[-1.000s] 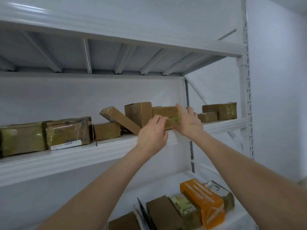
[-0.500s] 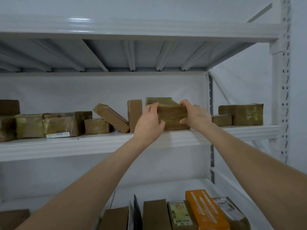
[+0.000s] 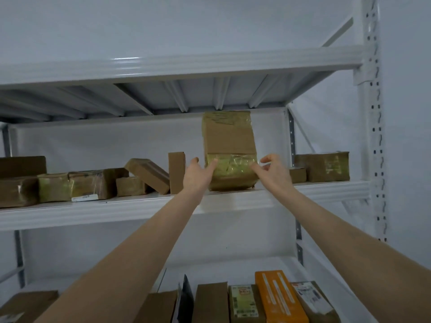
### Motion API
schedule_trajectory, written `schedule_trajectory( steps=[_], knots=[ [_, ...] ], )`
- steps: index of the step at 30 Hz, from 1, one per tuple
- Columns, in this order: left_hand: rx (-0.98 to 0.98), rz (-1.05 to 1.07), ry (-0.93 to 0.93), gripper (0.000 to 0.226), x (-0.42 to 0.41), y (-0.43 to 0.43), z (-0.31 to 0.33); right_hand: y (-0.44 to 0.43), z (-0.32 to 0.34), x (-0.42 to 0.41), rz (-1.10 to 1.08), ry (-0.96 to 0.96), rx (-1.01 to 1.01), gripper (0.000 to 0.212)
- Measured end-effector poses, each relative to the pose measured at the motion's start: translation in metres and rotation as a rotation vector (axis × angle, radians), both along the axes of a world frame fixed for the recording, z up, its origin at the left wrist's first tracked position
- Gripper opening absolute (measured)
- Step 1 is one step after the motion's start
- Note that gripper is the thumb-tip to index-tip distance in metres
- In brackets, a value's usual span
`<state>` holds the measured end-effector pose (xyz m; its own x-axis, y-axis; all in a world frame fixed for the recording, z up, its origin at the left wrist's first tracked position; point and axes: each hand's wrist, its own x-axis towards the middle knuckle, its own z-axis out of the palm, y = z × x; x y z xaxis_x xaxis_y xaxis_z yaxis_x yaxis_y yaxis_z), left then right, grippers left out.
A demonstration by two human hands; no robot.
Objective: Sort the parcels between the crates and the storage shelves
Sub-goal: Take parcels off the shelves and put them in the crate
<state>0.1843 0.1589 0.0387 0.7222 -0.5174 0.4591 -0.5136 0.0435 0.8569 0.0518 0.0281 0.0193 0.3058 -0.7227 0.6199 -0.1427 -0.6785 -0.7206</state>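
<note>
Parcel (image 3: 229, 145) stands on end on the middle shelf (image 3: 326, 191), close to the front lip, its top reaching almost to the ribs of the upper shelf (image 3: 186, 66) at twelve o'clock. It is a brown cardboard block, its lower part wrapped in glossy tape. It looks stiff and square-edged, probably moderate in weight, and the tape is likely slick under bare skin while the plain card above offers better friction. Standing tall on a narrow end, it seems ready to tip forward off the lip if nudged.

The left hand (image 3: 198, 177) is at nine o'clock from the parcel's base, fingers straight and spread, its thumb (image 3: 211, 164) lying on the taped front. The right hand (image 3: 275, 172) is at three o'clock, loosely open, its forefinger (image 3: 255, 168) reaching to the taped right edge; whether it truly touches I cannot tell. Neither hand closes around anything. The soundest hold is palms flat on the two narrow sides, above the tape.

At nine o'clock, just beside the left hand, a thin box (image 3: 176, 173) stands upright, and beyond it a flat box (image 3: 149, 174) leans at a slant, with a row of wrapped packets (image 3: 88, 183) farther along. At three o'clock sit a small box (image 3: 297, 175) and a larger one (image 3: 326, 166). The thin box leaves little room for the left hand. At six o'clock, on the lower shelf (image 3: 233, 264), more boxes stand in a row, an orange box (image 3: 279, 297) among them.
</note>
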Motion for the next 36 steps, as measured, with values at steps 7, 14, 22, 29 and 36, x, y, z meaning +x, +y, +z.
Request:
schedule_trajectory(
  steps=[7,14,22,29,36],
  knots=[
    [-0.063,-0.206,0.046,0.048,-0.001,0.018,-0.015,0.010,-0.006,-0.019,0.094,-0.067,0.189,0.042],
    [-0.170,-0.258,0.166,0.039,-0.005,0.042,-0.029,0.031,-0.022,-0.031,0.155,-0.163,0.220,0.020],
    [-0.138,-0.363,0.243,0.026,-0.009,0.068,-0.059,0.057,-0.049,-0.064,0.377,-0.367,0.679,0.022],
    [-0.089,-0.504,0.330,0.049,-0.020,0.081,-0.091,0.065,-0.083,-0.074,0.577,-0.279,0.864,0.068],
    [-0.139,-0.507,0.455,0.043,-0.024,0.086,-0.121,0.061,-0.120,-0.083,0.540,-0.015,0.761,0.044]
  ],
)
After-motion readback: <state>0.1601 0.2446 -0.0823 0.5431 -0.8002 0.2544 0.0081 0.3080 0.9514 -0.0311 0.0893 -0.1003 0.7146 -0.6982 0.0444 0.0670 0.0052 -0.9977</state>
